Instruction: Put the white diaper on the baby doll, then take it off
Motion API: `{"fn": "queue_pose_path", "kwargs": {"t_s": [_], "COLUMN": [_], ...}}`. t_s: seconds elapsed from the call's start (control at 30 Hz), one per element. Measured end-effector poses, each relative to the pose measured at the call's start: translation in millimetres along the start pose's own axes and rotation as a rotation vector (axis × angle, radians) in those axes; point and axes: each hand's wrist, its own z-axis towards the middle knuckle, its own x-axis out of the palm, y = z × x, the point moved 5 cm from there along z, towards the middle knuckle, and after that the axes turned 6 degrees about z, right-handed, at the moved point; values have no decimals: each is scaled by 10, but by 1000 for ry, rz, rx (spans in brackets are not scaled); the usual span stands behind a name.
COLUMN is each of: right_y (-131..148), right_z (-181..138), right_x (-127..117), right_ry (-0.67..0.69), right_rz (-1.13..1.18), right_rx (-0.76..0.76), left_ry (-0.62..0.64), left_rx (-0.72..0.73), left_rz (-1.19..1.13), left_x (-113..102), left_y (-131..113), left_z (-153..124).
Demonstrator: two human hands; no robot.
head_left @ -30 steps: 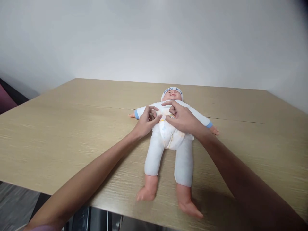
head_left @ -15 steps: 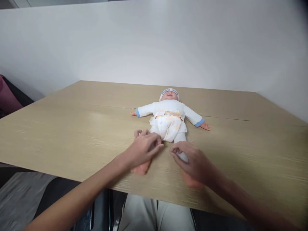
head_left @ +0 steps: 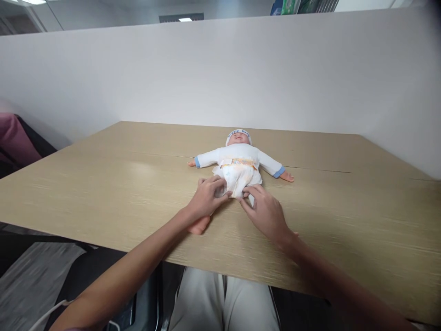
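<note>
Snugly, the left hand (head_left: pixel 208 200) curls around one soft, white-clad leg of the baby doll (head_left: pixel 238 158). The right hand (head_left: pixel 263 211) covers the other leg, clasp unclear. Just beyond the fingertips bunches the crinkled diaper (head_left: pixel 239 179); underneath lies the smooth wood-grain table (head_left: pixel 103 184).

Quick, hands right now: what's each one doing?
Left hand: closed around a thigh of the baby doll.
Right hand: lies over the doll's other leg; grip cannot be told.

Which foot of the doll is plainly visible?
The bare foot below the left hand, on the picture's left; the right hand and its arm cover the other.
</note>
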Motion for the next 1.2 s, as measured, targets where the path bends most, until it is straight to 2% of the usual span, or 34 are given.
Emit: {"fn": "queue_pose_path", "kwargs": {"t_s": [0.13, 0.3, 0.43, 0.53, 0.67, 0.8, 0.9, 1.03, 1.1, 1.2], "right_y": [-14, -29, -119, -168, -199, -224, -194, -141, -137, -156], "right_z": [-24, 3, 45, 42, 5, -13, 7, 54, 73, 85], "right_x": [26, 51, 44, 6, -94, -160, -164, -161, -160, -165], "right_ry": [14, 50, 14, -65, -145, -125, -73, -30, -5, 23], "right_rz": [-21, 18, 160, 324, 312, 240, 188, 147, 176, 240], "right_rx": [-27, -45, 144, 285, 347, 360, 323, 291, 310, 359], "left_ry": [-56, -19, -21, -46, -90, -125, -81, 0, 40, 111], "left_rx": [79, 48, -25, -80, -160, -325, -350, -289, -300, -363], "left_rz": [-115, -109, -162, -314, -565, -671, -547, -352, -377, -618], "left_x": [-50, -23, -18, -6, 66, 108, 48, -51, -51, 17], "left_y": [-17, 1, 35, 91, 211, 314, 287, 200, 194, 213], "left_z": [2, 33, 38, 29, 2, -54, -74, -30, -2, 19]}}
